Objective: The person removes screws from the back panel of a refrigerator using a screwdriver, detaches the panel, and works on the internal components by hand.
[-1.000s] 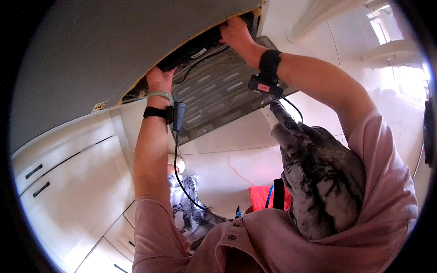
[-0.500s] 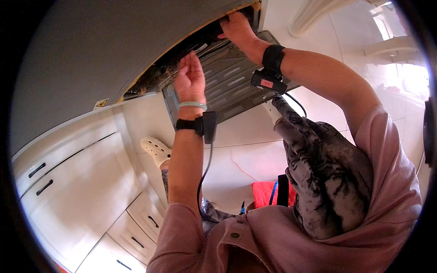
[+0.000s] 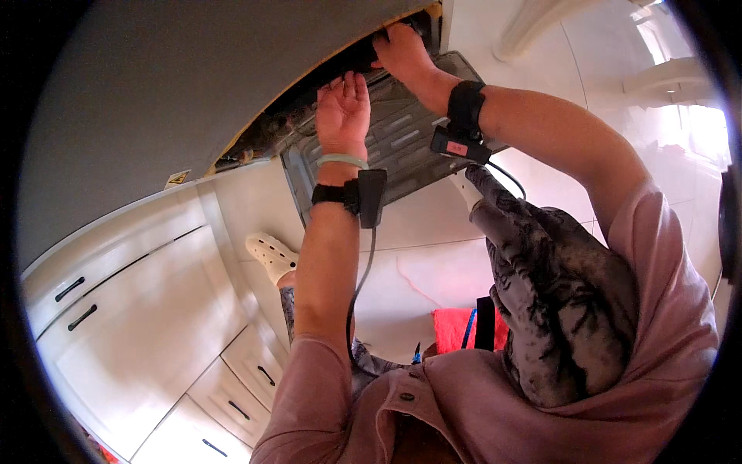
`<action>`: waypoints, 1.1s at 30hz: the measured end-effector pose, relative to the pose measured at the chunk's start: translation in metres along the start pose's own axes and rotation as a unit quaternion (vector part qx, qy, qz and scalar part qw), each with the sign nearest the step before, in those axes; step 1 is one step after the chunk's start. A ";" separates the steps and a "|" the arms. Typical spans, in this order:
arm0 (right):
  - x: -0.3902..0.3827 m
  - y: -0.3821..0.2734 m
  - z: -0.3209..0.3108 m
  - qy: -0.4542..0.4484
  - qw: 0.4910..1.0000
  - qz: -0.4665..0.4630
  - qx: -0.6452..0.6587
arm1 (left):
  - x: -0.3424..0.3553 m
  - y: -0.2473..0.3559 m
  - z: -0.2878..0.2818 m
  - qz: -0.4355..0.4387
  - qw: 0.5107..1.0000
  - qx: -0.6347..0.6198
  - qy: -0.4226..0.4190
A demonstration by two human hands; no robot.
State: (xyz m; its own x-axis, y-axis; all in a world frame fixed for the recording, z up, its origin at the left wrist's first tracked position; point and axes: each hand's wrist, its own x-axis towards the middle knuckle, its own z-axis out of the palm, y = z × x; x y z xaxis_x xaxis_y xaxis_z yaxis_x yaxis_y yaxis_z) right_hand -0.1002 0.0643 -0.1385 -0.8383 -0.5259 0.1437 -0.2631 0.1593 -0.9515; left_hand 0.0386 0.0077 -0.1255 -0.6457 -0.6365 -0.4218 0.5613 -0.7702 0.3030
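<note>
A dark grey appliance panel (image 3: 139, 108) with a yellowish edge stands over a dark, dirty opening (image 3: 270, 127). My left hand (image 3: 343, 112) is palm up at the opening's lower edge, fingers stretched upward and slightly bent, with nothing visible in it. My right hand (image 3: 406, 58) reaches into the opening's upper right end, fingers curled into the dark; what they hold is hidden. Beneath both hands lies a grey slotted metal plate (image 3: 398, 155). Each wrist carries a strapped black device with a cable, and the left also a pale green bracelet.
White cabinets (image 3: 139, 301) with black handles line the lower left. A cream clog (image 3: 269, 255) is on my foot on the white tiled floor (image 3: 417, 224). Red cloth (image 3: 452, 329) lies near my body. A white curved column (image 3: 518, 27) stands at upper right, beside glossy tiles.
My left hand has left the opening's left part, where it was gripping its edge, moved up and right, and turned palm up. The clog has come into view. My right hand stays inside the opening.
</note>
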 end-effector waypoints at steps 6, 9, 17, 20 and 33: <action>-0.021 -0.020 -0.012 0.028 0.999 0.038 -0.022 | 0.008 0.013 -0.007 -0.053 0.998 0.000 0.019; -0.025 -0.022 -0.013 0.037 0.997 0.062 -0.040 | 0.011 0.015 -0.007 -0.049 0.999 0.003 0.024; -0.009 0.005 -0.010 -0.057 0.991 0.088 0.085 | 0.012 0.017 -0.002 -0.049 0.997 0.013 0.062; -0.013 0.005 -0.014 -0.069 0.991 0.073 0.088 | 0.011 0.019 0.000 -0.052 0.997 0.014 0.047; -0.046 -0.029 -0.017 0.017 0.991 0.132 -0.008 | 0.005 0.020 0.021 -0.012 0.986 0.132 0.100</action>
State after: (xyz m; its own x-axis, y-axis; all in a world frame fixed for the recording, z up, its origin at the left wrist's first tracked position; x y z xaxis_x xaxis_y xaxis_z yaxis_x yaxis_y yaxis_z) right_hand -0.0620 0.0980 -0.1132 -0.8948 -0.4350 -0.1004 -0.0390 0.3003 -0.9531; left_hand 0.0362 -0.0117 -0.1035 -0.5275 -0.6180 -0.5829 0.3766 -0.7852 0.4916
